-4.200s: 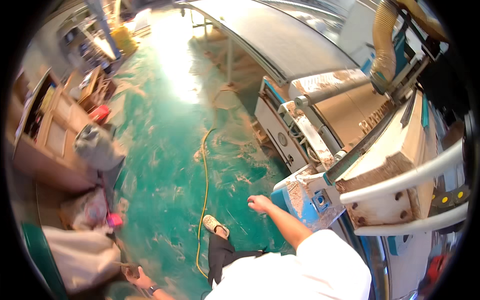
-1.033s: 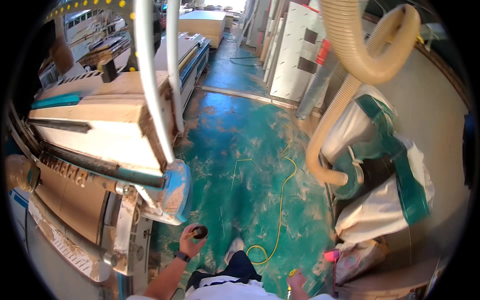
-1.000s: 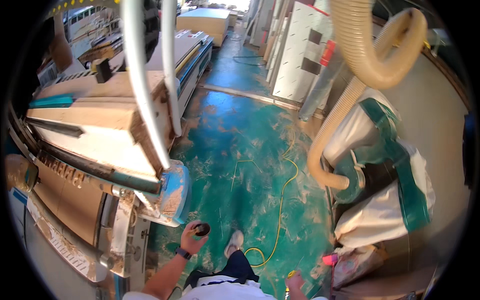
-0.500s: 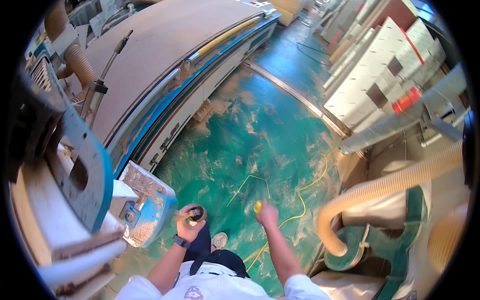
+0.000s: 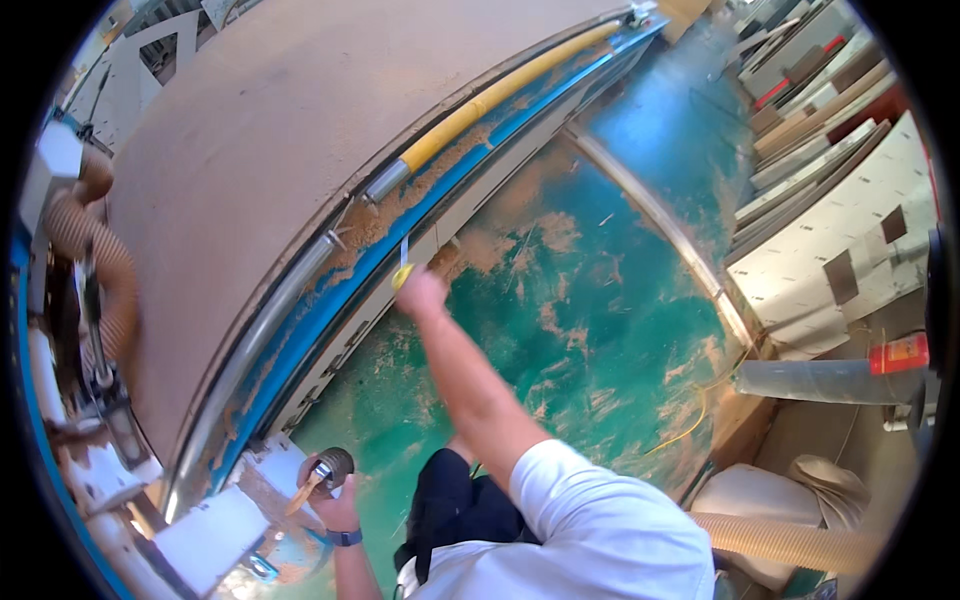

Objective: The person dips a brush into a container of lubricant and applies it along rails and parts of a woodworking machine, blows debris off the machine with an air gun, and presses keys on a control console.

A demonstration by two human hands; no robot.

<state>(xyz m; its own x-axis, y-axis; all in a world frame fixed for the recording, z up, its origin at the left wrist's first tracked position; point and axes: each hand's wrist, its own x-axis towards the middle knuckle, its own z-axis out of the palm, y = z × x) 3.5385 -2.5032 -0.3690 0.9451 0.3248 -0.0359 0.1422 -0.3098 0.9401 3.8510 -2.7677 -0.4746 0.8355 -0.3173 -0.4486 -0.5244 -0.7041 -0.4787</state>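
My right hand (image 5: 421, 296) is stretched out to the edge of a long machine bed and grips a small yellow tool (image 5: 402, 272) with a thin pale tip. The tip points at the sawdust-covered blue rail (image 5: 352, 275) along the bed's side. A large brown board (image 5: 250, 160) lies on the bed above the rail. My left hand (image 5: 337, 505), with a watch on its wrist, is low near the machine's corner. It holds a dark round object (image 5: 335, 466) with a short wooden piece sticking out of it.
A yellow tube (image 5: 500, 95) runs along the bed's edge. The green floor (image 5: 580, 330) carries sawdust patches and a yellow cable (image 5: 690, 425). White panels (image 5: 850, 240) are stacked at right. Ribbed dust hoses hang at left (image 5: 100, 260) and lower right (image 5: 790, 540).
The view has swung toward the machine bed. My right arm has reached forward from near my body to the rail with the yellow tool. My left hand keeps the dark round object.
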